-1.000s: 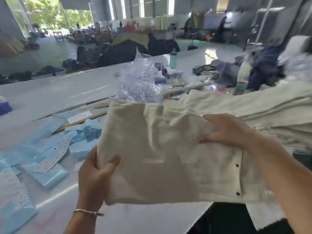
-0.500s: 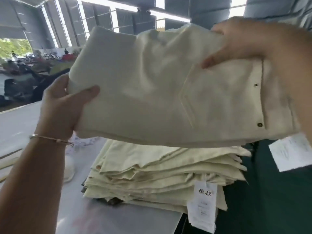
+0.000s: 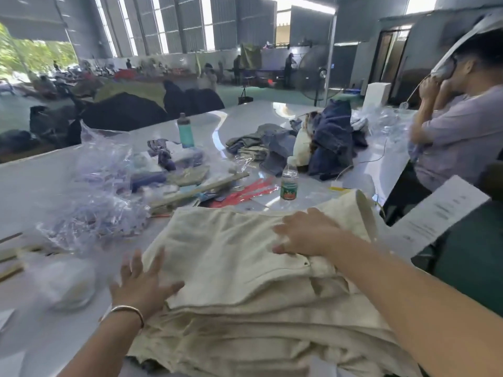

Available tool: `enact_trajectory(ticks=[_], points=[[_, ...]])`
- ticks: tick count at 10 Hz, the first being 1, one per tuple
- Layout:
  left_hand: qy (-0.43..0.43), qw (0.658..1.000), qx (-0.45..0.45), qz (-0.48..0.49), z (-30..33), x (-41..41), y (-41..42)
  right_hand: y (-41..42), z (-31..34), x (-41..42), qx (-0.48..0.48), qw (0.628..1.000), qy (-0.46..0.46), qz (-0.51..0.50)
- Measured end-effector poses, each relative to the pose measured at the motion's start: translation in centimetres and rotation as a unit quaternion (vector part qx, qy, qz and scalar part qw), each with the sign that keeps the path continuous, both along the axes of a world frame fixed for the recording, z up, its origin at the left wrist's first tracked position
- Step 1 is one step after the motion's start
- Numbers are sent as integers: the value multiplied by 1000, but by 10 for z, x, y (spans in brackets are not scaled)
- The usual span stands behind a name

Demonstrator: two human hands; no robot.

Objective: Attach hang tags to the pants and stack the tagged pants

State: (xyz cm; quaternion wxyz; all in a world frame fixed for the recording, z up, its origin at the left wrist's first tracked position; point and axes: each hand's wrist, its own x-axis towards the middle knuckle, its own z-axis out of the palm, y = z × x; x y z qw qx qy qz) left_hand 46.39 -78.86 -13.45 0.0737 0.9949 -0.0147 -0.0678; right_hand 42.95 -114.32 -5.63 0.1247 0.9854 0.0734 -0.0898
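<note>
My left hand (image 3: 141,284) lies flat with a wide grip at the left edge of the top pants (image 3: 226,254). My right hand (image 3: 304,232) presses them, fingers straight, onto the stack (image 3: 258,333) on the desk (image 3: 40,180).

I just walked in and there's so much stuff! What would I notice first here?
Probably the big stack of cream pants right in front, with the left hand at its edge and the right hand flat on top. Behind it lie crinkly clear plastic bags on the left and a heap of blue clothes farther back.
</note>
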Motion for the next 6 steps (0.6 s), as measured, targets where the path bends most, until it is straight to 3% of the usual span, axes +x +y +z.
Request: enact_trajectory(ticks=[1, 2, 3, 5, 6], points=[[-70, 992, 33, -97, -8, -2, -2, -1, 0, 0, -10, 1000, -3, 11], [-53, 989, -13, -135, -18, 4, 11, 4, -1, -2, -14, 1000, -8, 12], [-77, 973, -137, -169, -23, 14, 18, 4, 1, -3, -2, 1000, -20, 7], [-72, 974, -144, -161, -15, -4, 26, 14, 18, -14, -12, 999, -9, -29], [-67, 976, -132, -160, 8, -32, 44, 34, 39, -24, 42, 997, -42, -49]])
